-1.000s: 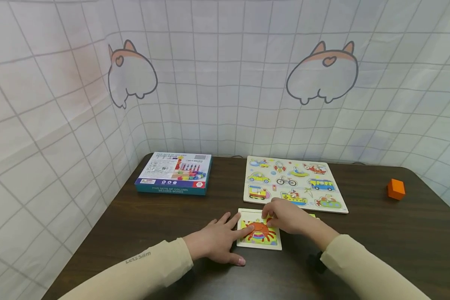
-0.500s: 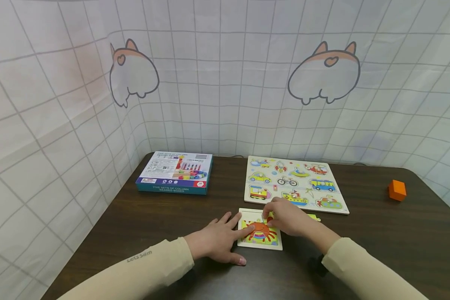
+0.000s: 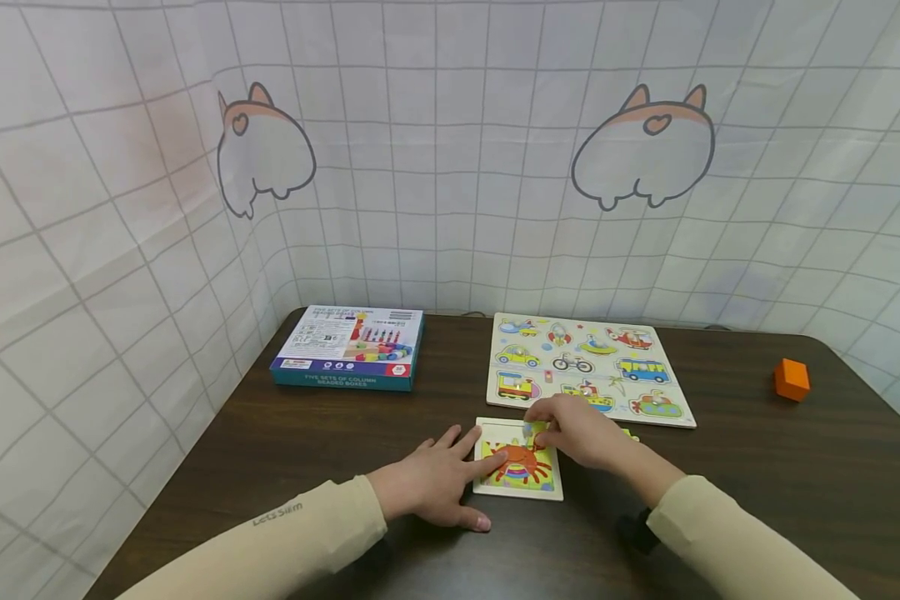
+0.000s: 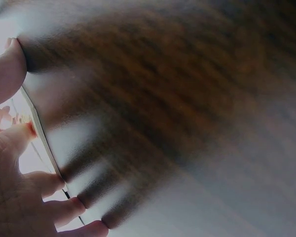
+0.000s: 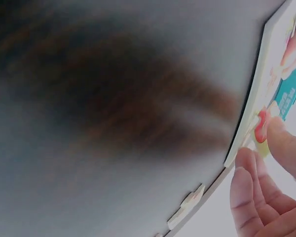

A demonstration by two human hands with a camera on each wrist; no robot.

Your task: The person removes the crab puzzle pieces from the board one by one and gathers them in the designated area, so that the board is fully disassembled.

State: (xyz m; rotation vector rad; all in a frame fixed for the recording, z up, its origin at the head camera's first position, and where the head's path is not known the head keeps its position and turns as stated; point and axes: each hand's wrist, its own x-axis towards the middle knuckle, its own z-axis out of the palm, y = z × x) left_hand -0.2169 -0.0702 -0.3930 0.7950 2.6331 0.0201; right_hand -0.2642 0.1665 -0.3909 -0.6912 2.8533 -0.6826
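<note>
A small square crab jigsaw puzzle (image 3: 520,493) in a pale wooden frame lies on the dark table in the head view. My left hand (image 3: 437,482) rests at its left side, fingers spread and straight, the index finger lying on the crab picture. At the upper right corner of the frame, my right hand (image 3: 576,432) pinches a puzzle piece (image 5: 261,126) with a red claw on yellow between thumb and fingers. The piece stands tilted over the puzzle. The frame's upper left part shows bare pale wood. In the left wrist view, the left hand (image 4: 19,182) reaches along the frame's edge.
Just beyond the right hand lies a yellow-green loose puzzle piece (image 3: 631,435), partly hidden by the wrist. Behind the hands is a large vehicle peg puzzle board (image 3: 607,333). A boxed bead set (image 3: 345,350) sits back left, and an orange block (image 3: 792,380) at the far right.
The right hand has tilted the pinched piece slightly, so more of its yellow face shows at the puzzle's upper right. The left hand has stayed in place.
</note>
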